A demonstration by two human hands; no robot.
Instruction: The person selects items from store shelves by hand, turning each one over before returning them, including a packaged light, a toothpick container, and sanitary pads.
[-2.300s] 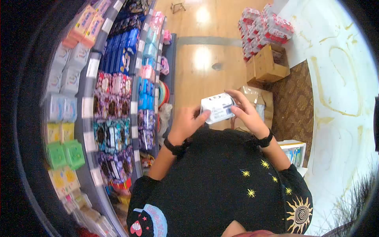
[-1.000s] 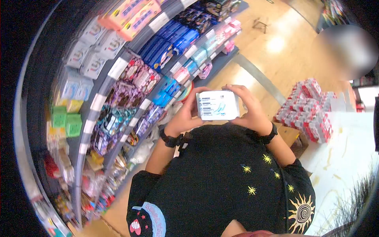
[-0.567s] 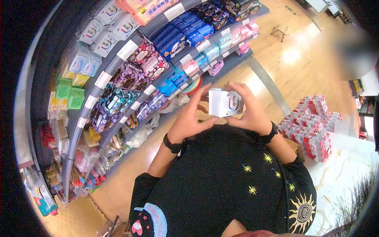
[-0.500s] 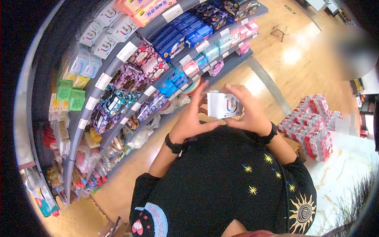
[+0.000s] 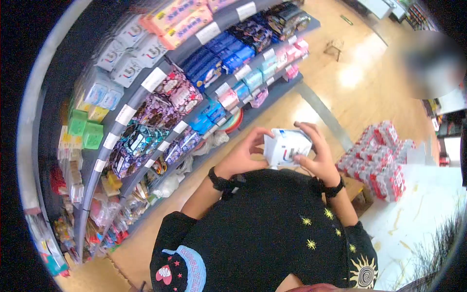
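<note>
A white sanitary pad pack with a U-shaped logo is held in front of my chest, tilted. My right hand grips its right side, thumb pressed on the printed face and fingers over the top edge. On the opposite side, my left hand curls its fingers and thumb around the left edge, fingertips at the upper corner. Part of the left grip is hidden. Similar white packs with the same logo stand on the upper shelf at left.
Long grey shelves run diagonally on the left, stocked with blue packs, floral packs and green boxes. Shrink-wrapped red-and-white bottles are stacked at right. A small wooden stool stands farther off; a blurred person is at upper right.
The pack has moved right and slightly down and has tilted, showing more of its top and left side. My right thumb has shifted onto its printed face.
</note>
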